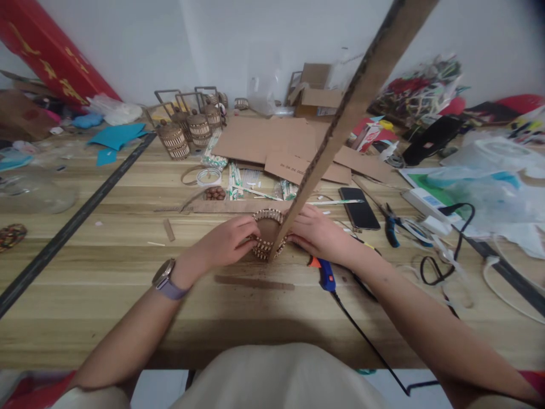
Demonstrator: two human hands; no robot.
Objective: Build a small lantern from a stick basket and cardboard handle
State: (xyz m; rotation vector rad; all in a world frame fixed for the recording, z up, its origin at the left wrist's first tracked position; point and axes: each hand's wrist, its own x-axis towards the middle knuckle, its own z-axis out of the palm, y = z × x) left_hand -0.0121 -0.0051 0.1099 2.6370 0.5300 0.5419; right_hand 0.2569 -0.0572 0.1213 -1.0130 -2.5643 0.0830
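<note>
A small round basket (268,250) with pale and dark stick-like rows on its wall stands on the wooden table between my hands. My left hand (236,238) pinches its left rim, the thumb outside view in part. On the opposite side, my right hand (317,233) is closed at the right rim, its fingertips partly hidden behind a long cardboard strip (327,142). That strip rises steeply from the basket's near side towards the camera. A blue glue gun (327,276) with an orange trigger lies by my right wrist. Nearer me, a flat brown strip (255,283) rests on the table.
Several finished-looking lidded baskets with handles (198,130) stand at the back left. Cardboard sheets (264,139) lie behind my hands. A phone (359,208), pliers (390,226), and a dish of brown beads (215,193) are around. The glue gun's cable (370,341) runs off the front edge.
</note>
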